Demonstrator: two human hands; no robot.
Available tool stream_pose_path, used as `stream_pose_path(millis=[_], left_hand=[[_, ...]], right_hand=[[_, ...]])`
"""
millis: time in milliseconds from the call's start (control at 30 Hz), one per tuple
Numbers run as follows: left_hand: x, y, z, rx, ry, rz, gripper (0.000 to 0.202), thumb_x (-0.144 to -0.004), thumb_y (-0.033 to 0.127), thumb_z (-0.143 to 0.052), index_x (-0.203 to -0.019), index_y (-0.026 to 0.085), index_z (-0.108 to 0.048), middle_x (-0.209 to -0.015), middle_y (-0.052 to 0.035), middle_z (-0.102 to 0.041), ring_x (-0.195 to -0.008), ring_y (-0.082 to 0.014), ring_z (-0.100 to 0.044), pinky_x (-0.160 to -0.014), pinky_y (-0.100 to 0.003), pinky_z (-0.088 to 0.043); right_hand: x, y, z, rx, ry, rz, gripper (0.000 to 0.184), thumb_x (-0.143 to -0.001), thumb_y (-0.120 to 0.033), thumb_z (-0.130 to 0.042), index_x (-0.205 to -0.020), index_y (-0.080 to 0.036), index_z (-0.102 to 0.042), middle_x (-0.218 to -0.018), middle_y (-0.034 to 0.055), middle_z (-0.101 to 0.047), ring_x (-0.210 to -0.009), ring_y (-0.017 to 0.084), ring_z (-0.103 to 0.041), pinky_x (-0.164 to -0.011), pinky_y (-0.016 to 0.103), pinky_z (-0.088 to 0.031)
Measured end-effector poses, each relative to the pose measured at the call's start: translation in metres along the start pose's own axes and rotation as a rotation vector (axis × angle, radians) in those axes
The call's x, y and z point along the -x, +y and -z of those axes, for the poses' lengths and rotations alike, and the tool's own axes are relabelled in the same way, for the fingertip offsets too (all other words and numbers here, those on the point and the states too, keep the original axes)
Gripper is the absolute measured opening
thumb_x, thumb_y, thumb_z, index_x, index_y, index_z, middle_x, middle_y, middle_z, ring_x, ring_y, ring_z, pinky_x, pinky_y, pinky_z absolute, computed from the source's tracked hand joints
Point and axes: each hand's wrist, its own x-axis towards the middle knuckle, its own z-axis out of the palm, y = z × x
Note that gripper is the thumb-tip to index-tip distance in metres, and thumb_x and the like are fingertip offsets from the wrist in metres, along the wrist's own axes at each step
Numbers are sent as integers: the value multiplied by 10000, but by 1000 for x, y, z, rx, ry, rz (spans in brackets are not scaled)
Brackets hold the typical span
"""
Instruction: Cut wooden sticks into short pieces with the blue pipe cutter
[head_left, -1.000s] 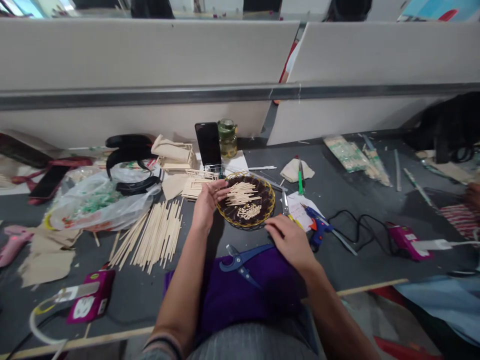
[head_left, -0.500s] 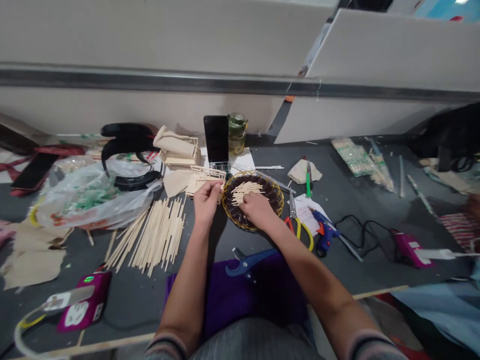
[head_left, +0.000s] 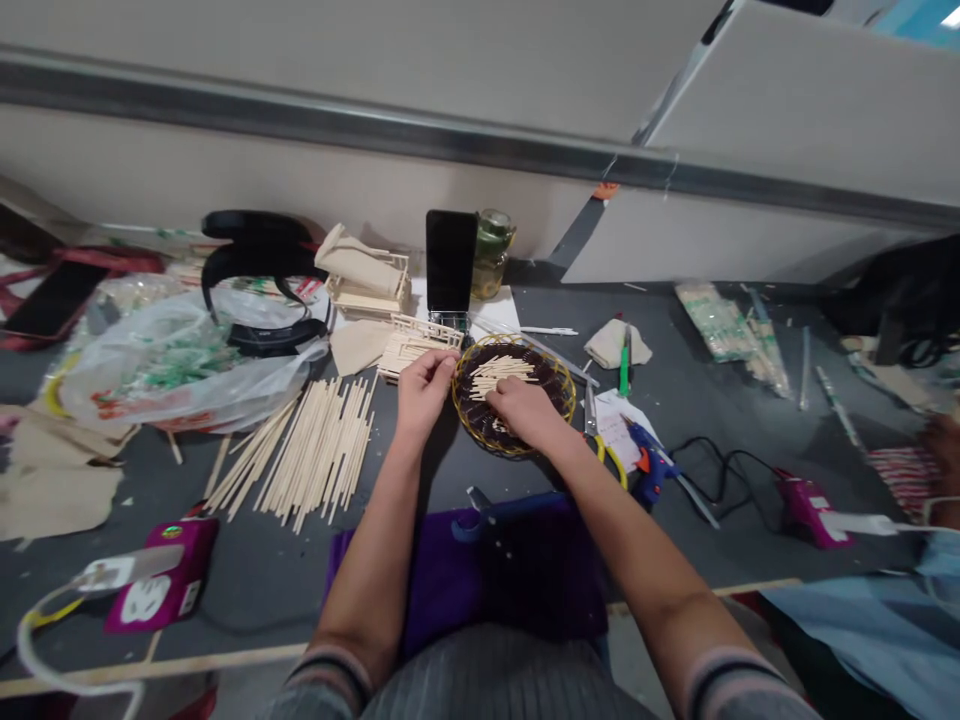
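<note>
My right hand (head_left: 525, 412) reaches into a dark brown woven basket (head_left: 559, 388) with a yellow rim. Its fingers are curled down at the near edge of a pile of short wooden sticks (head_left: 501, 374), and their tips are hidden. Just left of the basket rim, my left hand (head_left: 422, 402) has its thumb and forefinger pinched together; anything between them is too small to make out. Behind the left hand sits a small frame built of sticks (head_left: 420, 340). Long wooden sticks (head_left: 319, 450) lie spread out to its left.
A phone (head_left: 451, 262) stands upright before a green jar (head_left: 493, 250). Right of the basket are scissors (head_left: 615, 465) and a blue glue gun (head_left: 651, 460) with its cable. A blue-handled cutter (head_left: 525, 508) lies on purple cloth (head_left: 442, 580). A plastic bag (head_left: 127, 385) is at left.
The camera view has tilted and shifted slightly. My right hand stays in the basket, now at the pile's near edge. My left hand keeps its pinch beside the rim.
</note>
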Motion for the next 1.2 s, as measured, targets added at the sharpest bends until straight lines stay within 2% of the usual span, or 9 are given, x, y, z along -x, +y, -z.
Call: stream_pose_path(millis=[133,267,467,567,633,733,867,1067,1200], left_hand=[[0,1,0,-1,-25,9,165,-778,320,-637,-819,181,-717,-735,-17,-698,-655,-144,-607,-660,-262,-476],[0,2,0,-7,-27,6,154,-776,310,-639,-810,183,-720,-733,-18,-700,-651,-147,-607,-654,-265,-470],[1,2,0,1,-43,25,138,-773,283,-641,-809,182,-728,-684,-9,-670,-639,-148,-588,-646,-266,-451],[1,-1,0,-4,-74,20,149,-777,290,-637,-817,175,-724,-680,-8,-660,-636,-145,-579,-636,-261,-442],[1,-4,0,-23,-85,14,158,-781,296,-630,-821,173,-721,-691,-11,-666,-643,-148,-582,-632,-262,-441],[1,-8,-1,-51,-82,11,164,-780,302,-625,-817,173,-718,-682,-9,-666,-636,-151,-579,-620,-262,-442],[1,-13,-5,-58,-97,18,170,-779,298,-619,-826,168,-718,-658,-5,-655,-620,-149,-582,-618,-263,-444],[3,-11,-11,-152,-151,-8,175,-785,289,-603,-841,178,-726,-719,-19,-691,-652,-161,-603,-629,-268,-445],[3,-6,-9,-178,-161,-16,179,-785,295,-605,-841,177,-727,-715,-23,-695,-656,-164,-613,-638,-269,-455]], right_hand=[[-1,2,-1,-16,19,19,213,-940,-123,-470,-1044,-138,-655,-1034,144,-640,-990,238,-540,-739,284,-415],[9,7,-1,-45,59,29,231,-979,-204,-442,-1010,-130,-659,-1022,137,-643,-1007,226,-538,-794,287,-409],[50,26,1,-267,208,-56,201,-969,-210,-485,-948,-175,-682,-939,78,-684,-924,202,-589,-788,288,-420],[78,22,-3,-342,285,-142,195,-968,-207,-483,-924,-184,-671,-913,71,-690,-880,201,-603,-780,296,-429],[97,9,-9,-425,262,-131,160,-963,-225,-507,-923,-191,-658,-901,57,-689,-861,194,-608,-781,292,-440],[122,-21,-22,-482,115,-19,75,-919,-205,-585,-944,-196,-654,-906,43,-674,-882,188,-603,-780,278,-455],[138,-51,-34,-329,4,-6,201,-907,-94,-527,-1042,-191,-641,-909,54,-624,-863,201,-575,-708,284,-446],[129,-44,-38,-265,50,21,252,-927,-81,-485,-1085,-217,-628,-1037,69,-611,-948,200,-531,-734,284,-438],[124,-36,-38,-185,-2,95,221,-913,-54,-474,-1024,-171,-625,-957,80,-611,-924,214,-510,-702,285,-429]])
